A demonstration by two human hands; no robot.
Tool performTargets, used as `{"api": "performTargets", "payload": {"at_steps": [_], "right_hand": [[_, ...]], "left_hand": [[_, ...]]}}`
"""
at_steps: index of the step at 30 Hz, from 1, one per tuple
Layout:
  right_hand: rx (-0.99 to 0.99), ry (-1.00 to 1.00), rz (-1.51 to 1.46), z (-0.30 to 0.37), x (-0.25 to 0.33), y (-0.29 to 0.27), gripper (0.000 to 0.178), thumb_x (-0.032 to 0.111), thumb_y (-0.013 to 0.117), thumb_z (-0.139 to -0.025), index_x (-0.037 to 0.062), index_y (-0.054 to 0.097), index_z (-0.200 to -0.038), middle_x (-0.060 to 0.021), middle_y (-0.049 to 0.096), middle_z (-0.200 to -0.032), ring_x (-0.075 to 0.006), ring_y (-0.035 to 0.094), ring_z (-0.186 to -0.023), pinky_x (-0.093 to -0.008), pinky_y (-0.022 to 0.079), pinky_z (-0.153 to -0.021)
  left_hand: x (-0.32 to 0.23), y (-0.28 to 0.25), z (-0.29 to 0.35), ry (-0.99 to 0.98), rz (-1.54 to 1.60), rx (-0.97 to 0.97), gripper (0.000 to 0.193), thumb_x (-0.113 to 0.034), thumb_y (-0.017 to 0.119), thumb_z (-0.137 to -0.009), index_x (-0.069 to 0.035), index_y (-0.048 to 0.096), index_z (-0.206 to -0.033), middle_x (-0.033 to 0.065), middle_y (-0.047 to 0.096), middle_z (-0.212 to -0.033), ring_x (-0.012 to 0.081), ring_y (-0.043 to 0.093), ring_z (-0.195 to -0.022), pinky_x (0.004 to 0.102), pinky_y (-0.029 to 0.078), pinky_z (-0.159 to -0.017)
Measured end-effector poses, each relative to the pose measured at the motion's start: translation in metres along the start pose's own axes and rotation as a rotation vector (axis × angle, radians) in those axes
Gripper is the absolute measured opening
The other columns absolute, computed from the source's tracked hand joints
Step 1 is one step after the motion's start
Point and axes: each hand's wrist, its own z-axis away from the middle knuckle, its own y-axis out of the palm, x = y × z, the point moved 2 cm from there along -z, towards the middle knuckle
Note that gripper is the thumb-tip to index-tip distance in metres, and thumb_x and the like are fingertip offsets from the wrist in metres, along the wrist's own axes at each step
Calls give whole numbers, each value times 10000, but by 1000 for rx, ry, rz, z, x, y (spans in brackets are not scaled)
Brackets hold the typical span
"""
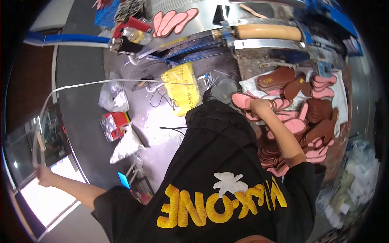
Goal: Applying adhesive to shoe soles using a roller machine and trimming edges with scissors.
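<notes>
Over the heap at the right, my right hand [260, 107] is closed on a pink insole [242, 100], whose rounded end sticks out to the left of my fingers. More pink insoles [292, 126] and brown insoles [319, 110] lie stacked and overlapping around and below it. Far out to the left, my left hand [45, 177] is closed and somewhat blurred. A long thin whitish strip [52, 94] runs down to its fingers, arching up and across toward the middle. What else the left fingers hold is hidden.
A machine with a tan roller [269, 32] stands ahead, with several pink insoles [174, 22] on its metal top. A yellow bag [181, 90], a white bag [127, 146] and a red box [115, 123] lie at centre-left. Clear plastic bags [356, 174] are at right.
</notes>
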Motion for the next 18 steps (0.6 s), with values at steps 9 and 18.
{"api": "performTargets", "payload": {"at_steps": [9, 18], "right_hand": [[105, -53, 65, -24, 5, -1, 372, 222, 747, -760, 81, 723, -1103, -130, 700, -1152, -273, 681, -1063, -379, 545, -856], [22, -103, 16, -3, -22, -23, 260, 122, 674, -739, -17, 720, -953, -247, 698, -968, -373, 687, -964, -460, 560, -786]], "left_hand": [[-261, -393, 274, 372, -118, 1036, 409, -353, 580, -896, -50, 605, -1169, 135, 619, -1134, 286, 648, -942, 422, 534, -817], [-383, -414, 337, -288, 1671, 1564, 586, -450, 712, -782, -18, 655, -1174, 174, 594, -1302, 374, 660, -943, 489, 554, -738]]}}
